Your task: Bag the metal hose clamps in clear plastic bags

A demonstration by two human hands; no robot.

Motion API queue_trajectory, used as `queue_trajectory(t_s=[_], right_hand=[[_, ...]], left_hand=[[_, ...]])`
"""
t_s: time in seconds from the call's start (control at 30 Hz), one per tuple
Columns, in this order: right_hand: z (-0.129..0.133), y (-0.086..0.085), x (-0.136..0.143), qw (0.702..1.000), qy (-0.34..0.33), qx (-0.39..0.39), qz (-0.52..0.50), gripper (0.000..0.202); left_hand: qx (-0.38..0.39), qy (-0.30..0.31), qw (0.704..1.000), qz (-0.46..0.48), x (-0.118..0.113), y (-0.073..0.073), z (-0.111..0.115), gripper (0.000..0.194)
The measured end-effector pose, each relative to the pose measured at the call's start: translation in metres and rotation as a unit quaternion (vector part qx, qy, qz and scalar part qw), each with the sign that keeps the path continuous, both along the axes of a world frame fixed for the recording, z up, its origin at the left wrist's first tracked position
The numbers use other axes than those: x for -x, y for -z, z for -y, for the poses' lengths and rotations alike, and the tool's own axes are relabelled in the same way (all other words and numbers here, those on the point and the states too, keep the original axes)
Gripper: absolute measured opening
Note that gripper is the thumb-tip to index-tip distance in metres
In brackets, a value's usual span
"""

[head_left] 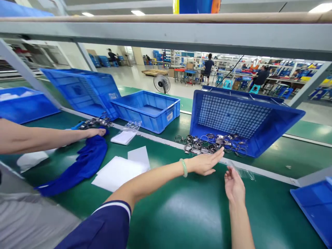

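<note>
A pile of metal ring clamps [212, 143] spills from a tilted blue crate [269, 128] onto the green bench. My left hand [204, 162], a pale green bracelet [184, 167] on its wrist, stretches out flat just in front of the pile and holds nothing. Right beside it, my right hand [233, 185] pinches the edge of a thin clear plastic bag [243, 172] that lies on the bench below the crate.
A co-worker's hand [94, 132] rests on a blue cloth [83, 162] by a second clamp pile [95, 122]. White sheets [119, 169] and a bag stack [124, 137] lie between us. Blue crates [147, 110] stand behind, and another blue crate [315, 207] sits at the right edge.
</note>
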State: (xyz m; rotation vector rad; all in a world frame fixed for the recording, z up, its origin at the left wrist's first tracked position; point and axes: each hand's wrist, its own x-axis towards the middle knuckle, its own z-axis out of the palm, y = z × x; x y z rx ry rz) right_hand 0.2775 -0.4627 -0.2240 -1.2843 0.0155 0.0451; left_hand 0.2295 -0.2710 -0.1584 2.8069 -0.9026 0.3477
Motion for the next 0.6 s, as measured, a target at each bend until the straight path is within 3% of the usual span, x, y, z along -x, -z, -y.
queue_trajectory(t_s=[0.13,0.2,0.43,0.6], right_hand=[[0.003,0.007,-0.008,0.986,0.097,0.101,0.087,0.051],[-0.001,0.011,-0.011,0.969,0.113,0.171,0.140,0.051],[-0.020,0.032,-0.020,0.877,-0.004,0.398,0.268,0.047],[-0.016,0.043,-0.021,0.813,-0.079,0.499,0.290,0.053]], left_hand=[[0.052,-0.080,0.995,-0.025,0.032,0.019,-0.024,0.092],[0.050,-0.113,0.990,-0.067,0.055,0.034,-0.037,0.090],[0.068,-0.209,0.968,-0.120,0.134,0.072,-0.081,0.071],[0.071,-0.238,0.963,-0.105,0.162,0.090,-0.092,0.053]])
